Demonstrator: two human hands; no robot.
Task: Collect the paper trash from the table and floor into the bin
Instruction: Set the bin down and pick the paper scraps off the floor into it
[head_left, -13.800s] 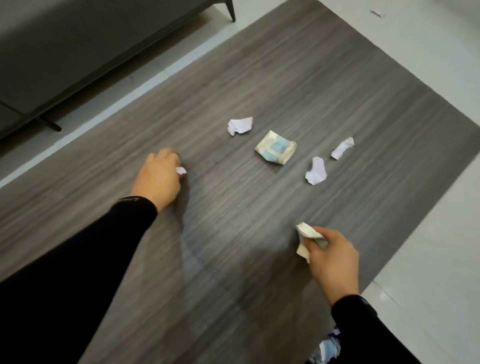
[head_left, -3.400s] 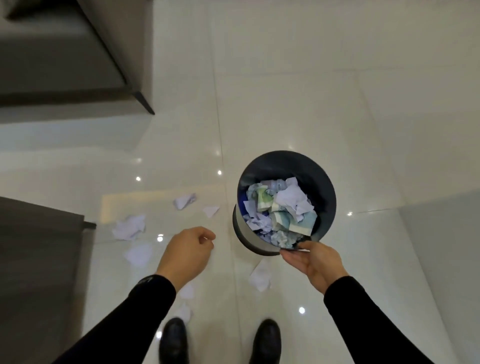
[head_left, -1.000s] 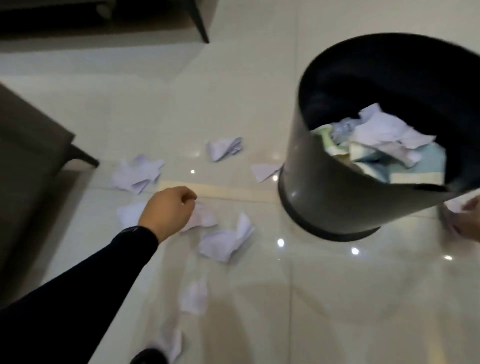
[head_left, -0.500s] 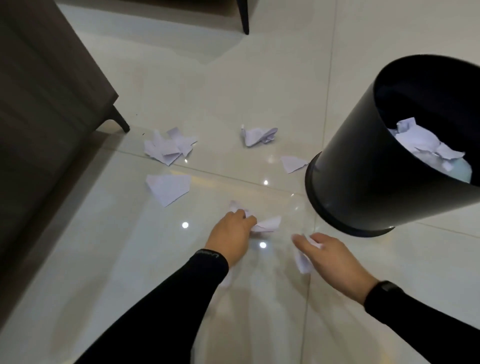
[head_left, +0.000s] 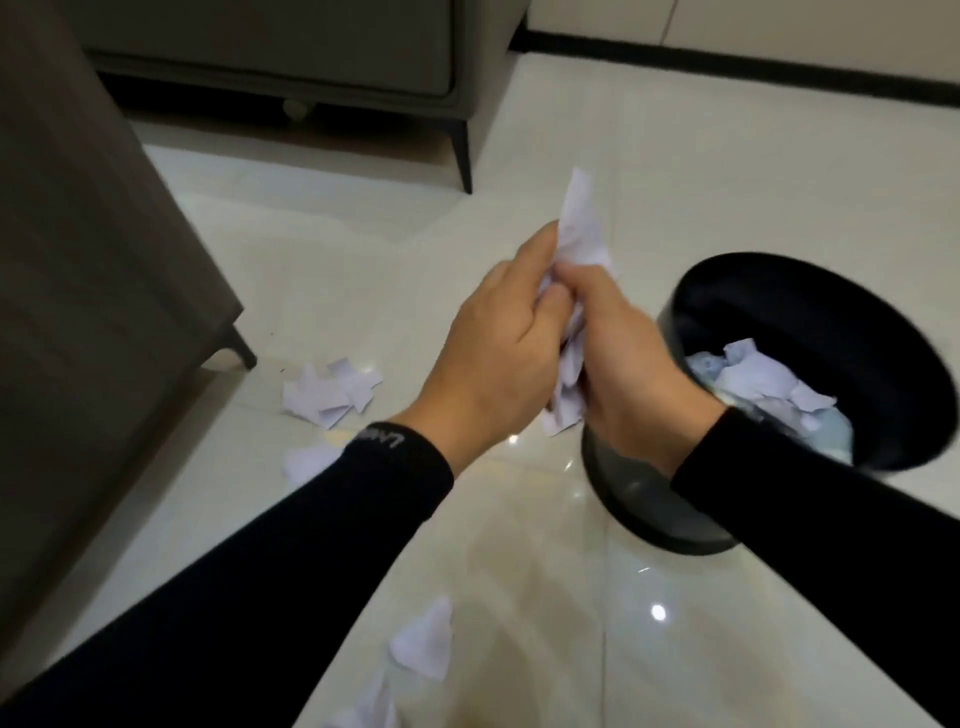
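Observation:
My left hand (head_left: 498, 353) and my right hand (head_left: 631, 371) are pressed together in mid-air, both closed around a bunch of white paper scraps (head_left: 579, 223) that sticks out above and below my fingers. The black round bin (head_left: 893, 332) stands on the floor just right of my hands, part full of crumpled white and pale blue paper (head_left: 763, 387). More white scraps lie on the tiles: a pile (head_left: 330, 392) near the table leg, one piece (head_left: 306, 460) beside my left sleeve, and pieces (head_left: 423, 647) near the bottom edge.
The dark wood table (head_left: 78, 260) fills the left side, with its leg (head_left: 241, 348) close to the scrap pile. A grey sofa (head_left: 291, 47) with a dark leg (head_left: 462, 156) stands at the back. A dark baseboard runs along the far wall.
Both hands have lifted off the floor with the scraps they were reaching for and come together beside the bin. The view has tilted up toward the sofa.

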